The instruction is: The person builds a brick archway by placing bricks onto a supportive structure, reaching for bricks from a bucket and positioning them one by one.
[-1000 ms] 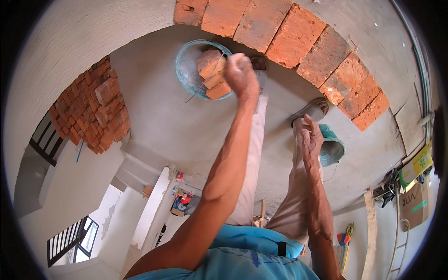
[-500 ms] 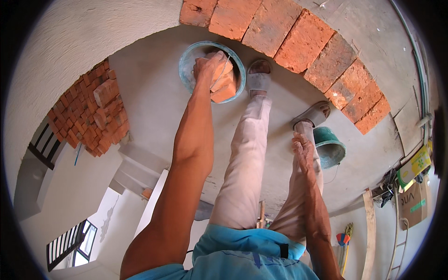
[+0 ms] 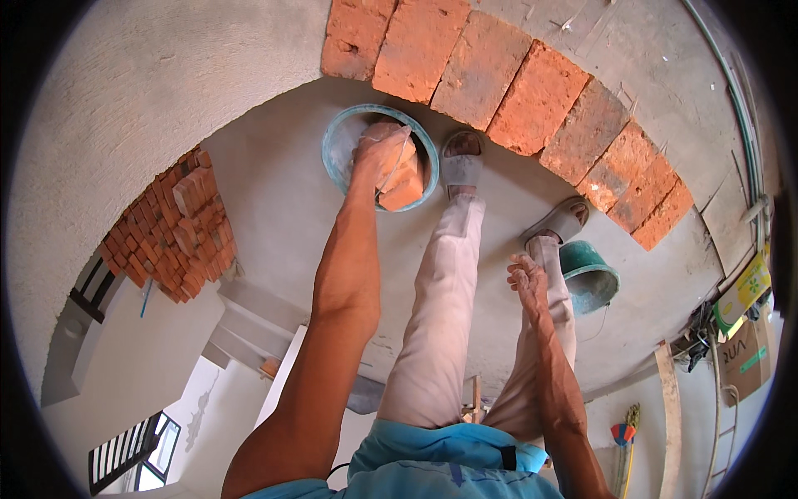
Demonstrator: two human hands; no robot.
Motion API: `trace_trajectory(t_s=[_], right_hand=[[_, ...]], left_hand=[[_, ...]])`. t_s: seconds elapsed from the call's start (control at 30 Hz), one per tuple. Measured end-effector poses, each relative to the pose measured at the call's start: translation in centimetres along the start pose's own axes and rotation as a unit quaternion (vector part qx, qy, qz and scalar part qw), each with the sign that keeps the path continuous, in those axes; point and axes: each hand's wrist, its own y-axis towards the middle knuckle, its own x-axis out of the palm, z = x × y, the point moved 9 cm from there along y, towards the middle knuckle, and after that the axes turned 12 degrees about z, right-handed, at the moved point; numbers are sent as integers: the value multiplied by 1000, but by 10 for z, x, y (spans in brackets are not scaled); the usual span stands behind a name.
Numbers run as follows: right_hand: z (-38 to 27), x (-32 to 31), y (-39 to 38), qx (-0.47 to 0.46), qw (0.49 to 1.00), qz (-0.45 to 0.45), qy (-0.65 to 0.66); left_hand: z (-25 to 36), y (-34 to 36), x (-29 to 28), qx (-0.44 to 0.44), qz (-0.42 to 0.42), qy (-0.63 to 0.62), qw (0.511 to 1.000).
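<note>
My left hand (image 3: 376,156) reaches down into a round teal basin (image 3: 341,141) on the concrete floor. Its fingers curl over the top of an orange brick (image 3: 405,185) that lies with other bricks in the basin. My right hand (image 3: 527,279) hangs beside my right leg with its fingers apart and nothing in it. It is close to a green bucket (image 3: 592,278).
A curved row of red bricks (image 3: 499,91) lies on a grey ledge just beyond my sandalled feet (image 3: 462,160). A loose brick pile (image 3: 184,223) sits at the left. A cardboard box (image 3: 742,356), a wooden plank (image 3: 670,414) and a broom (image 3: 623,439) are at the right.
My left hand has dropped from above the basin down into it and settled on a brick. My right hand has stayed beside my leg.
</note>
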Motion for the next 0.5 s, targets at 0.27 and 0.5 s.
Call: trace_trajectory(t_s=[0.27,0.5], right_hand=[[2,-9,9,42,998,10,38],[-11,0,9,29,999,-11,15]], left_hand=[[-38,17,-30,11,51,-14,999],[-37,22,-26,22,48,37,998]])
